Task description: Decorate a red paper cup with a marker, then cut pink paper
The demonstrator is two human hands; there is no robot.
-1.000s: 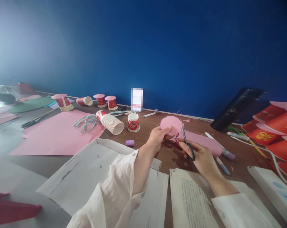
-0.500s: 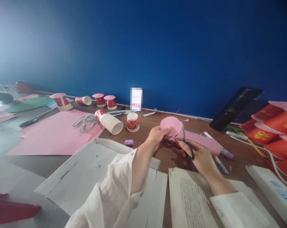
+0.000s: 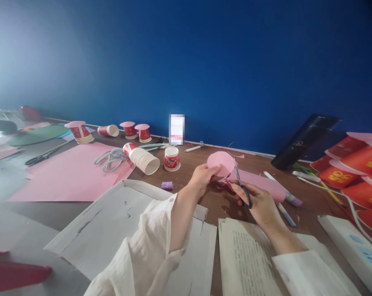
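Observation:
Pinched in my left hand is a round pink paper disc, its thumb lying on the lower part of the face. My right hand is closed round the black handles of a pair of scissors, whose blades point up along the disc's right edge. A thin curled strip of paper rises by the blade tips. Behind the right hand lies a rolled pink sheet on the brown table. Small pink scraps sit beneath the disc, partly hidden by my fingers.
Left are a stack of paper cups, an upright red cup, a coiled cord and pink sheets. Nearer lies a white box lid. Right stand a black cylinder, red cups and a power strip.
Almost nothing differs. Both hands, the disc and the scissors hold nearly the same place, with only a very slight shift of the disc and the view.

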